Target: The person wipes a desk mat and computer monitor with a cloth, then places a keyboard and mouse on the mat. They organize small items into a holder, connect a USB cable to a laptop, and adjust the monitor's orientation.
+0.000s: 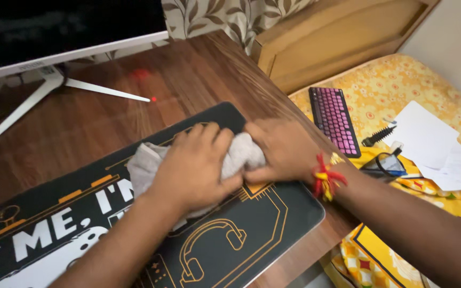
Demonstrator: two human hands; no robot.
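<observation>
Left hand point(196, 165), right hand point(281, 152): both closed around grey cloth point(241, 154), pressed on black desk mat point(273, 218). Wooden desk point(188, 80); keyboard point(334, 120) on bed.

Left hand point(196, 165), right hand point(284, 152) — gripping grey cloth point(241, 154)

Head cam, close, looks down-fwd over desk point(198, 80) toward bed point(401, 80).
</observation>
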